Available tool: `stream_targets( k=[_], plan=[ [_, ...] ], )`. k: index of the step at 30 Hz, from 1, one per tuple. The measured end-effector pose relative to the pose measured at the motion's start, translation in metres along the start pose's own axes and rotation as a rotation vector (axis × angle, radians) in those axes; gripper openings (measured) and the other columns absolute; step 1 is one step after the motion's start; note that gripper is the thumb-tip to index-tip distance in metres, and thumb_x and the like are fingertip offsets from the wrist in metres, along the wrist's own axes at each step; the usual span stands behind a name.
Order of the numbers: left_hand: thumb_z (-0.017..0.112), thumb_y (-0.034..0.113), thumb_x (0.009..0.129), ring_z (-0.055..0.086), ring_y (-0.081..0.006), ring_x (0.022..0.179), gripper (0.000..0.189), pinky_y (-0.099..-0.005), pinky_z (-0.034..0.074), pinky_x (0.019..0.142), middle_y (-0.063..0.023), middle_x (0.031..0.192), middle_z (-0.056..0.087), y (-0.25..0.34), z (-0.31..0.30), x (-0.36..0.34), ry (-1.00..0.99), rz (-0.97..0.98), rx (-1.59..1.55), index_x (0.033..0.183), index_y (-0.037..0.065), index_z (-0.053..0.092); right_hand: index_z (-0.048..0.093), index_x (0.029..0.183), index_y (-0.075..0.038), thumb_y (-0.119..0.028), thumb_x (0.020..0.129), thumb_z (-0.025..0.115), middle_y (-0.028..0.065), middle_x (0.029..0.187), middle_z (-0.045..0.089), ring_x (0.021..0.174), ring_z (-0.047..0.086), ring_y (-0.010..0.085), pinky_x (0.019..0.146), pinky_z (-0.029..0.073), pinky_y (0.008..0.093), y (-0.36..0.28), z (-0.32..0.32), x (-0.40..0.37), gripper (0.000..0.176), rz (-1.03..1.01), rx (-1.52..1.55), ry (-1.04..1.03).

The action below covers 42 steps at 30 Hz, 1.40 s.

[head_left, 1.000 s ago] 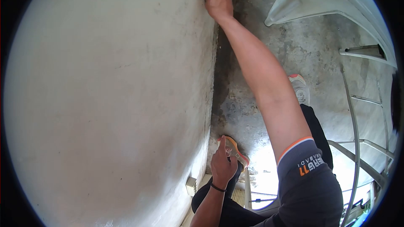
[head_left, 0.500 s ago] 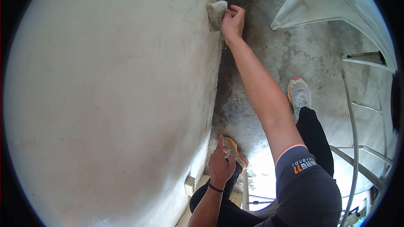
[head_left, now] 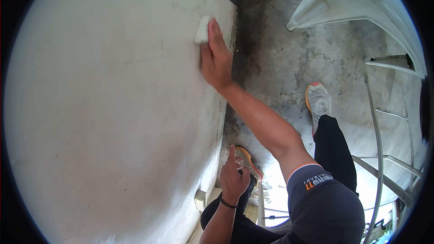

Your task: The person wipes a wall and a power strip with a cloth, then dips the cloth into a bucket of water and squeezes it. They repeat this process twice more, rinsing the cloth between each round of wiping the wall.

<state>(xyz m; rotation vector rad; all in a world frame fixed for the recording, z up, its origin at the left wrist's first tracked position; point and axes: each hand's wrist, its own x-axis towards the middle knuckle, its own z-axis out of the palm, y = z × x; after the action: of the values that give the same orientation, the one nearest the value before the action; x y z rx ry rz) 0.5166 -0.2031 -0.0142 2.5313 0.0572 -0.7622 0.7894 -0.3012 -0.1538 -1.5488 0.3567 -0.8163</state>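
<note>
A white, block-shaped sponge (head_left: 202,30) lies against the pale wall (head_left: 122,86), near the wall's edge. My right hand (head_left: 218,61) is closed on it, with the fingers along its right side and part of the grip hidden. Lower down, my left hand (head_left: 235,180) hangs in front of my shoe, wearing a black band at the wrist. Its index finger is stretched out, the other fingers are partly bent, and I see nothing in it. Faint grey smudges and small dark specks mark the wall.
The stained concrete floor (head_left: 271,63) runs along the wall. A white plastic chair (head_left: 334,0) stands at the upper right, with metal rails (head_left: 377,153) below it. A small box-like fitting (head_left: 200,200) sits low on the wall. My shoe (head_left: 318,101) is on the floor.
My right hand has moved left and down with the sponge, from the wall's edge onto its face. The sponge's smudged face no longer shows. My left hand has barely moved.
</note>
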Motion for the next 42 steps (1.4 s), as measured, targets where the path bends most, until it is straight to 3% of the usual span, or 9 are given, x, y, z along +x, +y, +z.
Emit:
stream_targets(
  k=[10, 14, 18, 23, 26, 31, 36, 39, 42],
  plan=[
    [0.064, 0.012, 0.08, 0.066, -0.0307, 0.076, 0.074, -0.0403, 0.053, 0.071, -0.0163, 0.096, 0.068, 0.002, -0.003, -0.001, -0.021, -0.032, -0.002, 0.147, -0.003, 0.036, 0.057, 0.136, -0.014, -0.03, 0.096, 0.053, 0.0267, 0.12, 0.062, 0.11, 0.062, 0.0404, 0.089, 0.049, 0.0421, 0.12, -0.004, 0.109, 0.043, 0.513, -0.253, -0.123],
    [0.065, 0.012, 0.08, 0.066, -0.0303, 0.077, 0.075, -0.0399, 0.053, 0.072, -0.0164, 0.097, 0.068, 0.004, -0.003, -0.001, -0.002, -0.014, 0.0, 0.147, -0.003, 0.035, 0.051, 0.14, -0.004, -0.02, 0.099, 0.052, 0.0262, 0.131, 0.057, 0.124, 0.056, 0.0374, 0.1, 0.047, 0.0373, 0.073, 0.008, 0.005, 0.044, 0.26, -0.149, 0.112],
    [0.065, 0.011, 0.08, 0.066, -0.0295, 0.079, 0.081, -0.0398, 0.053, 0.073, -0.0176, 0.099, 0.068, 0.005, 0.0, 0.002, 0.039, -0.046, -0.05, 0.15, -0.003, 0.027, 0.045, 0.144, -0.002, -0.011, 0.099, 0.052, 0.0256, 0.132, 0.056, 0.125, 0.056, 0.0328, 0.101, 0.046, 0.0344, 0.008, -0.009, -0.133, 0.046, 0.417, -0.208, 0.025],
    [0.067, 0.005, 0.082, 0.066, -0.0223, 0.08, 0.088, -0.0334, 0.054, 0.076, -0.0147, 0.105, 0.066, 0.011, 0.0, 0.004, 0.079, -0.099, -0.066, 0.153, -0.001, 0.016, 0.048, 0.141, -0.002, -0.012, 0.098, 0.051, 0.0236, 0.136, 0.055, 0.128, 0.053, 0.0357, 0.107, 0.043, 0.0366, 0.029, -0.01, -0.108, 0.045, 0.919, -0.133, -0.098],
    [0.068, 0.008, 0.08, 0.066, -0.0262, 0.081, 0.09, -0.0369, 0.054, 0.075, -0.018, 0.107, 0.065, 0.002, 0.0, 0.0, 0.057, -0.135, -0.086, 0.153, -0.003, 0.017, 0.056, 0.138, -0.013, -0.025, 0.099, 0.051, 0.0213, 0.089, 0.067, 0.079, 0.064, 0.0267, 0.078, 0.05, 0.0349, 0.108, -0.001, -0.044, 0.04, 0.791, -0.338, -0.001],
    [0.069, 0.009, 0.08, 0.066, -0.0251, 0.081, 0.089, -0.0361, 0.054, 0.075, -0.0167, 0.107, 0.066, 0.003, -0.011, -0.003, 0.083, -0.13, -0.132, 0.153, -0.003, 0.018, 0.056, 0.137, -0.016, -0.03, 0.097, 0.053, 0.0236, 0.102, 0.068, 0.097, 0.066, 0.0402, 0.084, 0.051, 0.0448, 0.123, -0.024, -0.034, 0.043, 0.804, -0.238, -0.131],
    [0.06, 0.001, 0.079, 0.063, -0.0222, 0.082, 0.088, -0.0333, 0.052, 0.08, -0.0137, 0.105, 0.064, 0.024, -0.03, -0.007, 0.147, 0.049, -0.197, 0.154, 0.0, 0.015, 0.058, 0.136, -0.013, -0.029, 0.099, 0.05, 0.0196, 0.092, 0.068, 0.088, 0.069, 0.0313, 0.079, 0.052, 0.0426, 0.047, -0.042, -0.143, 0.04, 0.861, -0.225, -0.285],
    [0.051, -0.005, 0.076, 0.061, -0.0204, 0.082, 0.085, -0.0332, 0.051, 0.08, -0.0121, 0.105, 0.063, 0.035, -0.041, -0.018, 0.221, 0.053, -0.3, 0.154, 0.002, 0.018, 0.057, 0.132, -0.01, -0.024, 0.1, 0.046, 0.0107, 0.111, 0.07, 0.1, 0.068, 0.027, 0.086, 0.053, 0.0422, 0.024, -0.093, -0.152, 0.036, 1.547, 0.771, -0.201],
    [0.049, -0.007, 0.076, 0.063, -0.023, 0.082, 0.081, -0.035, 0.051, 0.078, -0.0128, 0.106, 0.064, 0.034, -0.041, -0.02, 0.32, 0.049, -0.416, 0.151, 0.003, 0.02, 0.054, 0.129, -0.009, -0.02, 0.1, 0.042, 0.0064, 0.127, 0.063, 0.113, 0.063, 0.027, 0.096, 0.051, 0.0456, -0.054, -0.166, -0.095, 0.033, 1.528, 0.93, -0.181]
  ],
)
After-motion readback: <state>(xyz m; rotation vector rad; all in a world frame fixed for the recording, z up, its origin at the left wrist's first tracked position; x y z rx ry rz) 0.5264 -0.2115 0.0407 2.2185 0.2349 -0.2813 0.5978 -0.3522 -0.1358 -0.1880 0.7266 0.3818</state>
